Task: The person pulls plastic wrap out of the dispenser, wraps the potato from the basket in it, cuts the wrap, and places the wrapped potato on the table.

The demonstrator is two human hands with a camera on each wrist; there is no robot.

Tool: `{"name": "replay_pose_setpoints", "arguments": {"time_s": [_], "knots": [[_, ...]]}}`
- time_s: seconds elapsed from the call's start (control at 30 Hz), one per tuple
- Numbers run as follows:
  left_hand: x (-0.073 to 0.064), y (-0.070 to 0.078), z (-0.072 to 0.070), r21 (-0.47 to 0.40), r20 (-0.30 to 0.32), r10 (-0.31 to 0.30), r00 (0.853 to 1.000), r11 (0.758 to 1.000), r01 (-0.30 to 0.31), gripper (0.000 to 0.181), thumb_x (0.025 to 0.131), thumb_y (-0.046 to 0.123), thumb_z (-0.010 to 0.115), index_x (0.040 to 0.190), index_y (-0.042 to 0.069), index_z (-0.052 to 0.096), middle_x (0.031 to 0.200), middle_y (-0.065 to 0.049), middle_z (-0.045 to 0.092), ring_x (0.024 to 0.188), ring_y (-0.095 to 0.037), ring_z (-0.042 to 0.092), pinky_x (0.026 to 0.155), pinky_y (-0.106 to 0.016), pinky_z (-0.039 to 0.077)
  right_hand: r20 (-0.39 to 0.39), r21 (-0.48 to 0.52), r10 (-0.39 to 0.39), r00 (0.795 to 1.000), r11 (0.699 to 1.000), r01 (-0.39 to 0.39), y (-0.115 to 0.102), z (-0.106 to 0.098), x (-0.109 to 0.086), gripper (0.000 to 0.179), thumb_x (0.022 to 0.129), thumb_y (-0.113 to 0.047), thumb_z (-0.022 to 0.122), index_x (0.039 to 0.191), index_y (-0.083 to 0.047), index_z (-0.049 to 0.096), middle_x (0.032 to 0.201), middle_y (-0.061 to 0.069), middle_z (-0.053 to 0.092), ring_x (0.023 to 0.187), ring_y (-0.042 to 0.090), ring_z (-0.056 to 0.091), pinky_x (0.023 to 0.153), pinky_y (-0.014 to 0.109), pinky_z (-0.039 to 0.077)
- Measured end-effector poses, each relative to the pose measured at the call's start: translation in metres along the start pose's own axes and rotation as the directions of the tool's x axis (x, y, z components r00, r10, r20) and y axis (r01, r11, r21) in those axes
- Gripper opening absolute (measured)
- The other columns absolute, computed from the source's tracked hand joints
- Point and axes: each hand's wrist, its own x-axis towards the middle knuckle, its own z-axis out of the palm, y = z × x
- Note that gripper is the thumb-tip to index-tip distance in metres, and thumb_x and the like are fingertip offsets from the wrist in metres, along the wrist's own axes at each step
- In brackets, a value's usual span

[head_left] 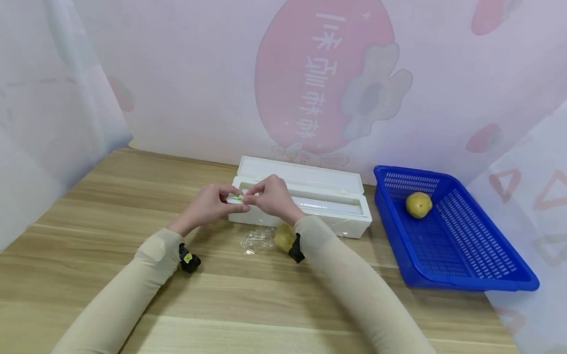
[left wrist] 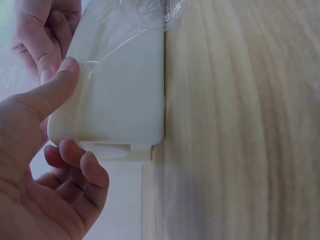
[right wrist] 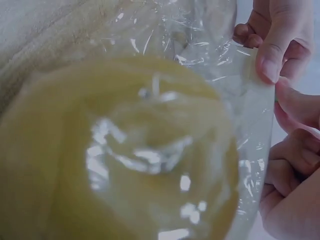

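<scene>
A long white cling film box [head_left: 305,221] lies on the table with its lid [head_left: 303,174] tipped back. My left hand [head_left: 210,204] grips its left end; in the left wrist view the thumb presses the front top edge and the other fingers curl by the end. My right hand [head_left: 270,195] pinches a small green slider [head_left: 239,196] at that end, its fingertips close to the left thumb. Clear film [head_left: 257,241] hangs from the box front and spreads over a potato [head_left: 284,236] under my right wrist. In the right wrist view the film-covered potato [right wrist: 150,165] looms large.
To the right stands a blue plastic basket [head_left: 404,253] with slotted walls and one bare potato [head_left: 419,205] inside. A printed curtain [head_left: 197,76] closes off the back and sides of the wooden table [head_left: 228,313].
</scene>
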Motion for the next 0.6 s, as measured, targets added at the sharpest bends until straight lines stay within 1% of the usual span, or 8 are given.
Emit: {"name": "replay_pose_setpoints", "arguments": {"time_s": [0.13,0.3,0.37,0.4,0.47,0.6], "knots": [[-0.001,-0.001,-0.001,0.005,0.008,-0.009,1.0,1.0,0.009,0.04,0.08,0.042,0.082,0.11,0.015,0.075,0.059,0.0,0.043,0.053,-0.016,0.037,0.047,-0.027,0.031,0.009,-0.007,-0.032,0.999,0.999,0.032,0.002,-0.002,-0.002,0.01,0.086,-0.021,0.079,0.088,-0.012,0.08,0.069,0.0,0.07,0.044,0.006,0.033,0.045,0.022,0.033],[0.0,0.0,0.001,0.013,0.01,-0.022,1.0,1.0,0.022,0.042,0.08,0.042,0.082,0.109,0.014,0.074,0.061,-0.002,0.045,0.053,-0.016,0.037,0.047,-0.027,0.031,0.018,-0.008,-0.004,1.0,1.0,0.005,0.006,-0.008,-0.006,0.01,0.087,-0.021,0.078,0.088,-0.011,0.08,0.069,0.003,0.069,0.045,0.007,0.032,0.046,0.022,0.032],[0.001,0.001,0.001,0.018,0.012,-0.02,1.0,1.0,0.02,0.042,0.08,0.043,0.082,0.109,0.013,0.074,0.062,-0.002,0.046,0.053,-0.016,0.038,0.047,-0.028,0.032,0.029,-0.016,-0.007,1.0,1.0,0.008,0.007,-0.011,-0.008,0.011,0.087,-0.021,0.078,0.089,-0.011,0.08,0.065,0.006,0.067,0.046,0.007,0.032,0.046,0.023,0.032],[0.001,0.002,0.002,0.021,0.013,-0.018,1.0,1.0,0.017,0.042,0.08,0.043,0.082,0.108,0.013,0.075,0.062,-0.002,0.047,0.053,-0.016,0.038,0.047,-0.028,0.032,0.039,-0.024,-0.015,0.999,1.0,0.016,0.008,-0.013,-0.008,0.011,0.087,-0.021,0.078,0.089,-0.011,0.08,0.066,0.006,0.067,0.046,0.007,0.033,0.047,0.023,0.033],[0.001,0.003,0.002,0.023,0.016,-0.008,1.0,1.0,0.008,0.04,0.08,0.042,0.082,0.107,0.013,0.075,0.061,-0.001,0.047,0.053,-0.015,0.038,0.047,-0.028,0.032,0.053,-0.051,-0.032,0.998,0.998,0.035,0.01,-0.017,-0.009,0.011,0.086,-0.021,0.078,0.09,-0.011,0.079,0.066,0.003,0.067,0.047,0.007,0.035,0.048,0.023,0.035],[-0.002,0.002,0.0,0.0,0.01,-0.008,1.0,1.0,0.008,0.035,0.08,0.039,0.082,0.103,0.013,0.076,0.058,0.0,0.044,0.051,-0.014,0.037,0.045,-0.026,0.031,0.071,-0.099,-0.029,0.997,0.994,0.036,0.019,-0.031,-0.015,0.01,0.085,-0.021,0.079,0.089,-0.012,0.08,0.066,-0.003,0.068,0.046,0.007,0.035,0.051,0.024,0.036]]}}
